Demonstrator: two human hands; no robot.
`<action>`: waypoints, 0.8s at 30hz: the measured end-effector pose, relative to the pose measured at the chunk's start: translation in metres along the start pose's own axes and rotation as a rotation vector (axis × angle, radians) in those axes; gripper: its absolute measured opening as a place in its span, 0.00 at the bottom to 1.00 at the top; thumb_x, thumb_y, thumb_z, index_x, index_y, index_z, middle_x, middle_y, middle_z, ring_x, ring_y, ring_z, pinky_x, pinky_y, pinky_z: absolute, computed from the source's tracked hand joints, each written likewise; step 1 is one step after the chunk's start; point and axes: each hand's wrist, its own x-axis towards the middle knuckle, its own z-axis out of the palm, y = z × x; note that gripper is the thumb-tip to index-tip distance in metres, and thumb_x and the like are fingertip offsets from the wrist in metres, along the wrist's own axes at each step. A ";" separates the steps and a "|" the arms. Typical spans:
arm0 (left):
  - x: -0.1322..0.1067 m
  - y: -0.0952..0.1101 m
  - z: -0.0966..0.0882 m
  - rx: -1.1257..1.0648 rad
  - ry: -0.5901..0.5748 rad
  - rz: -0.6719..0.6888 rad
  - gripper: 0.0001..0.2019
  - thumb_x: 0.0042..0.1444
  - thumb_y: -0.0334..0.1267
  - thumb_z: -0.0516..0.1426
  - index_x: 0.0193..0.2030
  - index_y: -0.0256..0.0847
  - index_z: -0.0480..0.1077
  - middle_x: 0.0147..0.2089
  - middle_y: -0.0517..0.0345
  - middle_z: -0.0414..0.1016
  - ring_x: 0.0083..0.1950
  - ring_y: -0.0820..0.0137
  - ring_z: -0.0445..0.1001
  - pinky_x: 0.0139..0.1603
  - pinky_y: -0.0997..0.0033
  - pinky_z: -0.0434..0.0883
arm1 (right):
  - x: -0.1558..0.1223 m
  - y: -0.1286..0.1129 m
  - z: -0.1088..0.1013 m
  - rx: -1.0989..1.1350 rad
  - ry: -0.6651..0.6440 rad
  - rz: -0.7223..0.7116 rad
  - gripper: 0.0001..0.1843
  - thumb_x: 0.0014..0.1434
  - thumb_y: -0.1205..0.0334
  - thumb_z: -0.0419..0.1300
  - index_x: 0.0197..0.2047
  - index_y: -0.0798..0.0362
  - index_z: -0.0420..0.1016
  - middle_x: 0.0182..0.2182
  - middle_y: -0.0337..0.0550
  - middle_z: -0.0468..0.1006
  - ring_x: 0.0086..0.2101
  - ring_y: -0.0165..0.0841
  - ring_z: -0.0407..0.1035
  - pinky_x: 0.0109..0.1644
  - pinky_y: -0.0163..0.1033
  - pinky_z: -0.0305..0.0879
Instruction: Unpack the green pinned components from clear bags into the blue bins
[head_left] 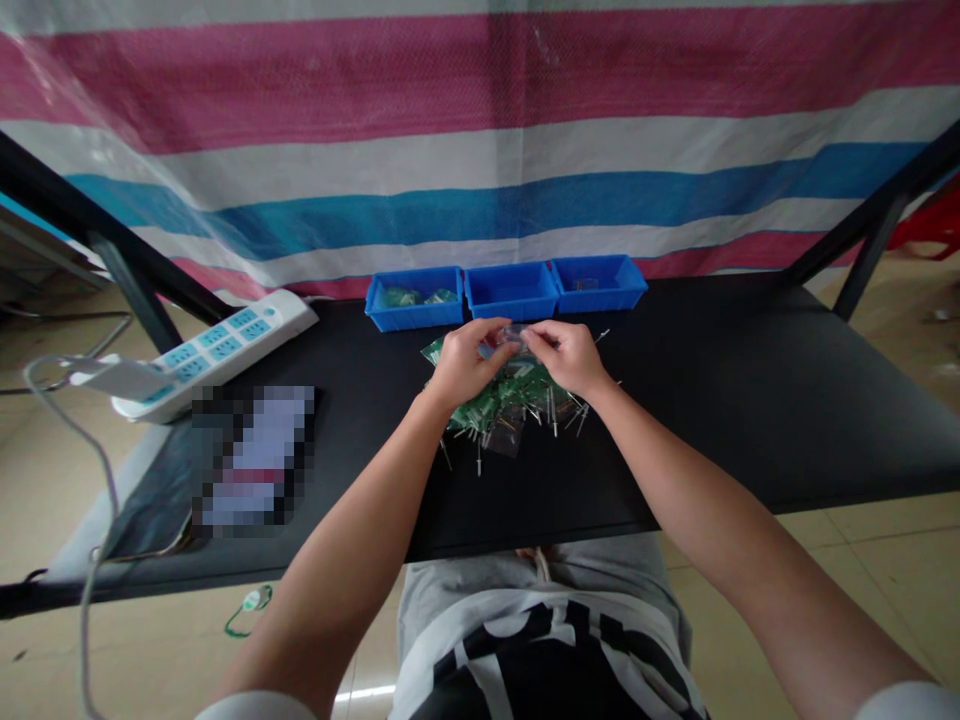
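My left hand [469,368] and my right hand [571,356] meet over a pile in the middle of the black table. Both have their fingertips closed on a small clear plastic bag [513,334], one at each side. What is inside the bag is too small to make out. Under and in front of the hands, the pile mixes green pieces [491,400], which look partly bagged, with thin silvery metal pins [555,415] resembling blind rivets. Another clear bag [504,436] lies at the pile's front edge. My hands hide part of the heap.
Behind the pile stand a left blue bin [415,318] with green bagged pieces, a middle blue bin [512,308] and a right blue bin [600,292] with something small inside. A white power strip [289,318] and a blurred-out phone-like object [259,455] lie left. Striped sheeting [517,160] hangs behind.
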 end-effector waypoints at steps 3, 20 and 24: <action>0.000 -0.002 0.001 -0.024 0.018 -0.024 0.19 0.53 0.40 0.62 0.52 0.38 0.72 0.33 0.58 0.78 0.34 0.73 0.74 0.38 0.72 0.71 | -0.001 0.000 0.001 0.075 -0.050 0.047 0.22 0.61 0.46 0.56 0.36 0.55 0.81 0.19 0.38 0.76 0.21 0.30 0.68 0.28 0.35 0.63; 0.000 0.001 -0.005 0.170 0.130 0.166 0.11 0.60 0.39 0.57 0.47 0.40 0.76 0.55 0.47 0.73 0.51 0.65 0.74 0.53 0.60 0.73 | -0.003 0.001 0.001 0.223 -0.078 -0.021 0.18 0.52 0.56 0.64 0.47 0.51 0.81 0.45 0.47 0.82 0.43 0.42 0.78 0.39 0.44 0.76; 0.001 0.002 -0.005 0.090 0.077 0.155 0.10 0.62 0.39 0.55 0.39 0.38 0.76 0.52 0.47 0.75 0.49 0.66 0.75 0.52 0.62 0.72 | -0.004 0.003 0.002 0.237 -0.080 -0.011 0.22 0.53 0.56 0.64 0.51 0.53 0.78 0.37 0.46 0.83 0.35 0.37 0.77 0.38 0.42 0.74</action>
